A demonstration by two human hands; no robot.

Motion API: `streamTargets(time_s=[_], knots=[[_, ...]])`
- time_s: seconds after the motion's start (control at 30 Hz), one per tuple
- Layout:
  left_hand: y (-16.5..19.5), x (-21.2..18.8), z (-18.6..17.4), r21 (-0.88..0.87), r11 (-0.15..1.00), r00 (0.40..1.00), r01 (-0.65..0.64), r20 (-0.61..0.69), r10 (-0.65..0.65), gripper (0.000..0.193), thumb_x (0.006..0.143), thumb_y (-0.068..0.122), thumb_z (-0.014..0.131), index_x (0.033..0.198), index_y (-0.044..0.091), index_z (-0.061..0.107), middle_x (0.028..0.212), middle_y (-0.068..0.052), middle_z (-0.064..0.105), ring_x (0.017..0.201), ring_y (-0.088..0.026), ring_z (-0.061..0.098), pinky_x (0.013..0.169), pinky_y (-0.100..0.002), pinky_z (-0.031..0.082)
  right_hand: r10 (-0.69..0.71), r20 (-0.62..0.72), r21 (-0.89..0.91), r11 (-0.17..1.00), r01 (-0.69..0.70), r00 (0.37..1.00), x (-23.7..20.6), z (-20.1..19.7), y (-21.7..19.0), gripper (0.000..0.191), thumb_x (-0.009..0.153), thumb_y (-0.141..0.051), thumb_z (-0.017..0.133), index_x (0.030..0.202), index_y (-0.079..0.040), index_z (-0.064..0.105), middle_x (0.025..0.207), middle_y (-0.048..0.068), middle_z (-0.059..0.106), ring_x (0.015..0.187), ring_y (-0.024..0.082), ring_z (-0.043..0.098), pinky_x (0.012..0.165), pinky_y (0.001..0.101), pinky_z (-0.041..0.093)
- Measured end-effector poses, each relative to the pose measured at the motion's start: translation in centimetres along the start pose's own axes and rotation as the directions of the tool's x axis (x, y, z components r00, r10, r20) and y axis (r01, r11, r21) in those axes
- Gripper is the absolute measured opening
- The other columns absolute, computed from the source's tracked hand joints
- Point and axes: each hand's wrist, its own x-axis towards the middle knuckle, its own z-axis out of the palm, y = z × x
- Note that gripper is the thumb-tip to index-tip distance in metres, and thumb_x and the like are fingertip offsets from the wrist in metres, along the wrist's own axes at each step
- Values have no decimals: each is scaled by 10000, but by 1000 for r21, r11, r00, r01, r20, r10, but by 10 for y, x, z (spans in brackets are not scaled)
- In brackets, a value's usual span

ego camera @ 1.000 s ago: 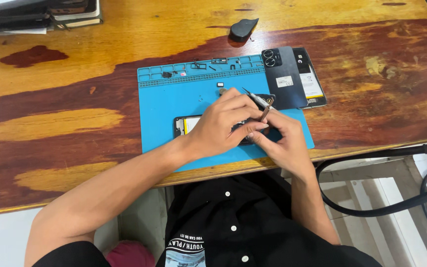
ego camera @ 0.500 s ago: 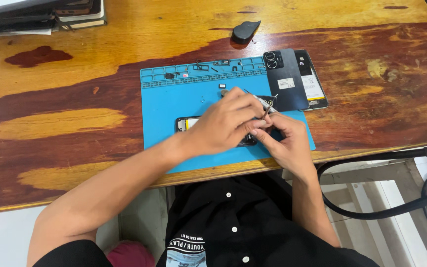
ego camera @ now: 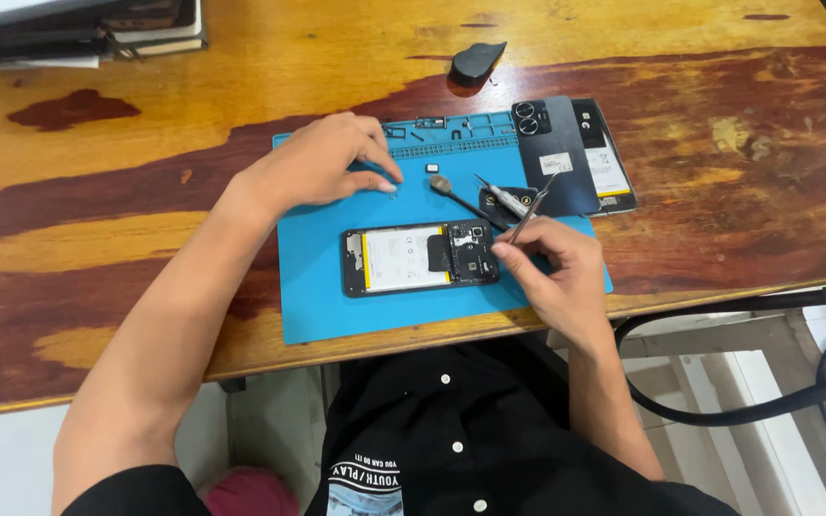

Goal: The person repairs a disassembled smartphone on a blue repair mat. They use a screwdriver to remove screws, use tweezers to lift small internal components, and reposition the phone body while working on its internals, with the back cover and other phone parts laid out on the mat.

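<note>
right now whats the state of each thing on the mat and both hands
opened phone: back off, lying flat on the blue mat, insides showing
back cover: detached, lying at the mat's right edge
left hand: palm down, fingers on the mat near a small part
right hand: gripping tweezers
spudger: lying loose on the mat

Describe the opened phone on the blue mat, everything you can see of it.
The phone lies flat, back cover off, long side across the blue mat, near its front edge. Its frame is black. A pale battery with a yellow strip at its left end fills most of the body; a black patch sits toward the right, then dark boards and small metal parts at the right end. The right hand rests just beside that end, holding tweezers that point up and away. The left hand is apart, farther back on the mat.
</note>
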Motion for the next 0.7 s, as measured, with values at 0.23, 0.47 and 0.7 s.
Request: streamTargets(time_s=[0.23, 0.47, 0.7], knots=[[3, 0, 2, 49, 991, 992, 122, 22, -123, 129, 839, 262, 802, 951, 201, 821, 997, -13, 709, 971, -271, 677, 789, -428, 526, 6, -106, 144, 990, 9, 994, -5, -1, 10, 35, 998, 33, 713, 1016, 27, 684, 997, 43, 700, 836, 51, 612, 728, 200, 483], [8, -2, 12, 131, 991, 998, -23, -57, 31, 97, 939, 141, 643, 928, 46, 661, 938, -88, 655, 882, -328, 634, 722, -461, 505, 3, -118, 160, 987, 16, 993, -4, 0, 10, 51, 998, 33, 709, 1039, 27, 679, 1009, 30, 687, 856, 48, 615, 746, 200, 491], [30, 11, 30, -87, 992, 991, -86, -111, 76, 231, 1084, 182, 552, 949, -1, 595, 893, -124, 600, 733, -256, 612, 668, -389, 503, -37, -159, 8, 999, 39, 987, -1, 1, -3, 61, 1012, 53, 674, 1065, 51, 706, 1083, 55, 670, 838, 68, 602, 719, 206, 477]])
